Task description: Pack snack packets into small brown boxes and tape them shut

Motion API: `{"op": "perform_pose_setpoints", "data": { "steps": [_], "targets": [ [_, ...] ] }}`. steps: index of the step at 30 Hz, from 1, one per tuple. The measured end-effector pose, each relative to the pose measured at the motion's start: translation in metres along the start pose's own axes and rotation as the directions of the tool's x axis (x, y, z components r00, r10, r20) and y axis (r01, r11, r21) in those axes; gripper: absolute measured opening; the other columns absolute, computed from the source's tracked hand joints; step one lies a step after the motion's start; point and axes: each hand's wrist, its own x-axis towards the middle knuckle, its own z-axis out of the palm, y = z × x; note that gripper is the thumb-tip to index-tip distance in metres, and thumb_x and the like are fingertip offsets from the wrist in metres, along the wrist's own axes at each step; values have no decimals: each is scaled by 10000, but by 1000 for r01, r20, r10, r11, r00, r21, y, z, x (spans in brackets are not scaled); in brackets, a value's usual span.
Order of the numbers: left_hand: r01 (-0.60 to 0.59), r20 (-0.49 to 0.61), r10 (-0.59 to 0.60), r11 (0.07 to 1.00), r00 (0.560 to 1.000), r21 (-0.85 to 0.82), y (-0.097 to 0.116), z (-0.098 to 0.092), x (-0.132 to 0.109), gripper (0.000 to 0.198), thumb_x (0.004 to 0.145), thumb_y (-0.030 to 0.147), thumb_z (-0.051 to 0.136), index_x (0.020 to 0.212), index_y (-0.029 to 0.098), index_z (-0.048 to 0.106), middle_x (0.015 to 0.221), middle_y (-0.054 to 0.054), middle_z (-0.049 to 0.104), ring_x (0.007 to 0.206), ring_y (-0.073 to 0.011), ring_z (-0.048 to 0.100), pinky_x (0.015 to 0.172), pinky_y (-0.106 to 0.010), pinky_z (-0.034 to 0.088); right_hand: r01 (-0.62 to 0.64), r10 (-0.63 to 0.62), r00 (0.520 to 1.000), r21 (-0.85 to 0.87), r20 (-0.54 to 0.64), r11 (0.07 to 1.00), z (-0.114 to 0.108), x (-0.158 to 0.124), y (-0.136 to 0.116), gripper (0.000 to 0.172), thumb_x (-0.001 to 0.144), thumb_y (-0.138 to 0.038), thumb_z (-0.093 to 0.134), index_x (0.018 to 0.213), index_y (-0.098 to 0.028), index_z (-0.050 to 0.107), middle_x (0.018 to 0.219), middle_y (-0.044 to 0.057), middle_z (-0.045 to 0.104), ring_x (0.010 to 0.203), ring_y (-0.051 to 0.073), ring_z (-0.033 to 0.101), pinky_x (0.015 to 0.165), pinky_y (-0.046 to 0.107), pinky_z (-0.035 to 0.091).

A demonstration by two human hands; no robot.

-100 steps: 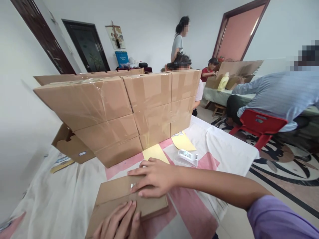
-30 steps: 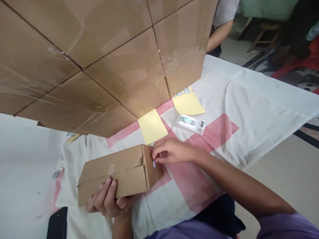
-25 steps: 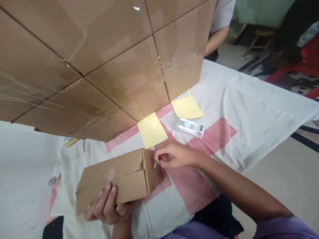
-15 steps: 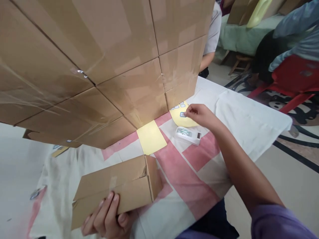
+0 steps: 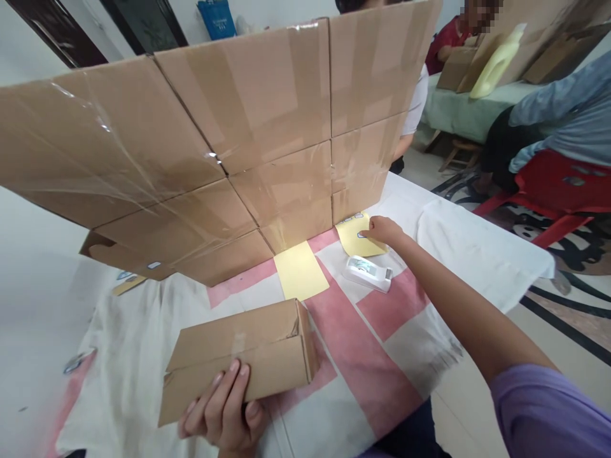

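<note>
My left hand (image 5: 226, 407) grips a closed brown cardboard box (image 5: 243, 340) from below, its fingers lying over the near side. The box is tilted above the tablecloth, with a strip of clear tape and a crumpled corner at its right end. Farther right, my right hand (image 5: 386, 230) pinches the edge of a small blue-bordered label (image 5: 361, 235) at a yellow sticker sheet (image 5: 349, 242). Whether the label is fully off the sheet I cannot tell. A white hand-held device (image 5: 367, 273) lies just in front of that sheet. Left of it is a blank yellow sheet (image 5: 300, 270).
A tall partition of taped cardboard (image 5: 281, 178) stands across the table's back. Behind its right end a person in a pale sleeve (image 5: 419, 102) is partly hidden. On the right are a red chair (image 5: 563, 184) with a seated person and a green-covered table (image 5: 443, 102) holding a yellow bottle (image 5: 499, 60).
The camera view has tilted up, showing the partition's top edge. My left hand still holds the box, and my right fingers stay at the label on the yellow sheet.
</note>
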Motion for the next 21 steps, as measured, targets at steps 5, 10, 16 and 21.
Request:
{"op": "perform_pose_setpoints", "data": {
  "steps": [5, 10, 16, 21],
  "targets": [
    [31, 20, -31, 999, 999, -20, 5, -2, 6, 399, 1007, 405, 438, 1263, 248, 700, 885, -68, 780, 804, -226, 597, 895, -402, 340, 35, -31, 998, 64, -63, 997, -3, -12, 3, 256, 825, -397, 725, 813, -206, 556, 841, 62, 659, 775, 222, 596, 629, 301, 382],
    [66, 38, -64, 997, 997, -39, 8, -4, 13, 384, 1003, 372, 448, 1268, 250, 698, 893, -60, 789, 807, -225, 591, 934, -400, 321, 304, -265, 942, 191, -204, 933, -7, -81, -26, 334, 931, -452, 604, 1145, -197, 571, 1140, 108, 661, 1004, 242, 627, 841, 350, 488],
    [46, 26, -45, 997, 999, -64, 9, -3, 18, 383, 980, 348, 469, 1275, 251, 695, 920, -58, 792, 769, -217, 580, 901, -401, 315, 789, -929, 330, 589, -166, 175, 48, -207, -85, 1226, 624, -606, 888, 1615, -299, 235, 1626, 184, 255, 1455, 368, 378, 1113, 499, 429],
    [15, 3, -15, 996, 1000, -84, -3, -1, 9, 366, 914, 354, 515, 1222, 258, 686, 969, -89, 739, 847, -244, 562, 912, -420, 335, 828, -851, 426, 512, -308, 229, 65, -241, -100, 1036, 596, -490, 896, 1506, -320, 431, 1521, 147, 264, 1377, 371, 432, 1090, 499, 457]
  ]
}}
